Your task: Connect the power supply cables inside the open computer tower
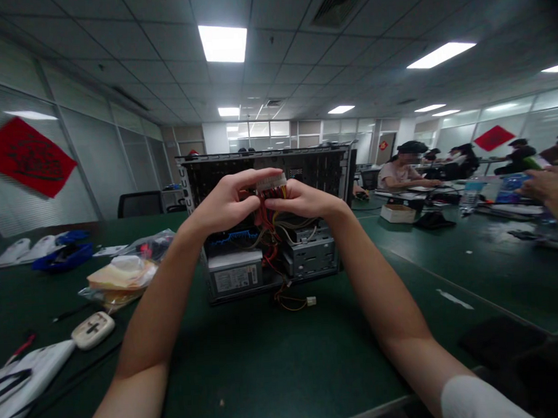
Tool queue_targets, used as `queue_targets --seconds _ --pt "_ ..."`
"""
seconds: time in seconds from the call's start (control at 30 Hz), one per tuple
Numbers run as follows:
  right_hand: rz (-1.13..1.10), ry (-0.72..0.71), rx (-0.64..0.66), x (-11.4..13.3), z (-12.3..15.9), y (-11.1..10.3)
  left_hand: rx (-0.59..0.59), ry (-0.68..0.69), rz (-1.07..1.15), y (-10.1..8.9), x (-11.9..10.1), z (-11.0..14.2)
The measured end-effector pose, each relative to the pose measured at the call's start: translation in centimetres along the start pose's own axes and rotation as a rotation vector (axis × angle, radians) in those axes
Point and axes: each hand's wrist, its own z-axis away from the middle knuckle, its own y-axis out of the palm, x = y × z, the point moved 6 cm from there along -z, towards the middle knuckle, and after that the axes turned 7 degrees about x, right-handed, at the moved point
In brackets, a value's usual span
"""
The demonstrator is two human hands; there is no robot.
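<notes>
Both my hands meet in front of an open computer case (266, 153) that stands on the green table. A wide white power connector (271, 183) with a bundle of coloured wires sits between them. My left hand (232, 202) grips it from the left, index finger laid along its top. My right hand (301, 199) pinches the wires just under it from the right. Lower in the case are the power supply (235, 275) with its label and a metal drive cage (313, 257). A small white plug (311, 300) hangs out at the front on thin wires.
To the left lie plastic bags with yellowish packets (120, 274), a white square case (93, 330) and a blue tray (62, 258). A white box (398, 213) and a water bottle (469, 197) stand at the right. Another person's hand (548, 185) reaches in at the right edge.
</notes>
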Motion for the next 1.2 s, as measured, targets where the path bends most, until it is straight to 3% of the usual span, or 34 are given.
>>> queue_targets --seconds 0.27,0.5,0.73,0.83,0.9,1.0,1.1,1.2 --pt "0.014 -0.015 -0.031 -0.4 0.1 -0.4 -0.058 0.002 -0.111 0.2 0.6 -0.4" --pt "0.255 0.082 -0.056 -0.1 0.6 -1.1 -0.18 0.151 -0.351 0.2 0.1 -0.9" --pt "0.301 0.125 -0.082 0.4 1.1 -1.6 -0.257 0.19 -0.433 0.3 -0.1 -1.2" --pt "0.278 0.154 -0.074 0.4 1.2 -1.5 -0.296 0.199 -0.346 0.2 0.5 -1.4" --pt "0.282 0.167 -0.028 0.7 1.2 -1.2 -0.26 0.171 -0.224 0.3 1.1 -1.5" --pt "0.366 0.154 0.032 1.4 1.3 -0.7 -0.117 0.109 -0.106 0.8 1.6 -1.6" --pt "0.517 0.184 0.035 1.8 1.4 -0.5 -0.015 0.09 -0.168 1.4 1.0 -1.4" --pt "0.584 0.258 0.025 1.7 1.4 -0.6 -0.031 0.1 -0.317 1.8 0.2 -1.3"
